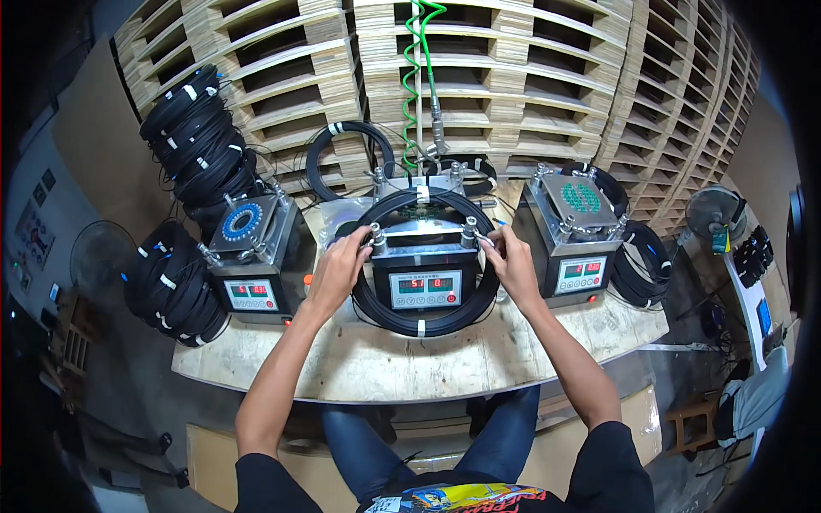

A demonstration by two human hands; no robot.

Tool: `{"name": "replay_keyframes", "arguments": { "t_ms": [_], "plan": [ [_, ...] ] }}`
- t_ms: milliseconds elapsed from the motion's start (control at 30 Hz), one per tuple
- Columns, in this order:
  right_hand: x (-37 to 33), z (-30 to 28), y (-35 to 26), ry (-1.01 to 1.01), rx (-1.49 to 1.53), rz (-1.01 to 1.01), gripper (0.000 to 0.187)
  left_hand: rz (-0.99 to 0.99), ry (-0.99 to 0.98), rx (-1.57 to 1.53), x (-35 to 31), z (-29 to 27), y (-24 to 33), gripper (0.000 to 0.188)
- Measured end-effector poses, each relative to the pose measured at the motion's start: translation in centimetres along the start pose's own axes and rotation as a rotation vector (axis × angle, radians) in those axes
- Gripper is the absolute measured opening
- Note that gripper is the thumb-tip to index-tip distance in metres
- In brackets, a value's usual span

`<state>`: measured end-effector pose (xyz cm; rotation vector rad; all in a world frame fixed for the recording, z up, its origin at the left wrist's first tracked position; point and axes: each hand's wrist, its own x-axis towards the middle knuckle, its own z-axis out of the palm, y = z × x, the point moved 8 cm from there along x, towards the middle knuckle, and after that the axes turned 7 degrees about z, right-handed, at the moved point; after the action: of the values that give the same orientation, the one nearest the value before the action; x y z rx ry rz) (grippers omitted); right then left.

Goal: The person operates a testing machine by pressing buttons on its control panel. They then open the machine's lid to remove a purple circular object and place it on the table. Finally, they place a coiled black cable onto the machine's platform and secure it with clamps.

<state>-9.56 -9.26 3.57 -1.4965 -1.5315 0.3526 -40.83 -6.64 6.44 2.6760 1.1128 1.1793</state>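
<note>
A coil of black cable (423, 327), tied with white bands, hangs around the middle machine (425, 259), a box with a metal top and a lit red-and-green display. My left hand (340, 263) is closed at the fingertips beside the machine's left metal post (376, 237). On the other side my right hand (510, 261) pinches near the right post (470, 231), just inside the coil's edge. Whatever lies between the fingers of either hand is too small to make out.
Similar machines stand left (248, 256) and right (575, 231), bearing blue and green rings of small parts. Black cable coils are stacked at left (201, 141); another coil (641, 265) lies far right. A green air hose (430, 51) hangs before wooden pallets (547, 77).
</note>
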Motion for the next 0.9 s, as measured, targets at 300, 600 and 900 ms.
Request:
{"name": "replay_keyframes", "arguments": {
  "t_ms": [300, 600, 900],
  "plan": [
    [2.6, -0.3, 2.3, -0.036, 0.045, 0.114, 0.031, -0.038, -0.148, -0.192, 1.6, -0.1, -2.5, 0.038],
    [15.7, 5.5, 9.9, -0.054, 0.504, 0.452, 0.025, -0.697, 0.245, -0.648, 7.9, 6.2, -19.1, 0.039],
    [21.5, 12.4, 12.8, -0.147, 0.524, 0.612, 0.023, -1.132, 0.235, -1.068, 9.3, 15.7, -21.9, 0.034]
  ]
}}
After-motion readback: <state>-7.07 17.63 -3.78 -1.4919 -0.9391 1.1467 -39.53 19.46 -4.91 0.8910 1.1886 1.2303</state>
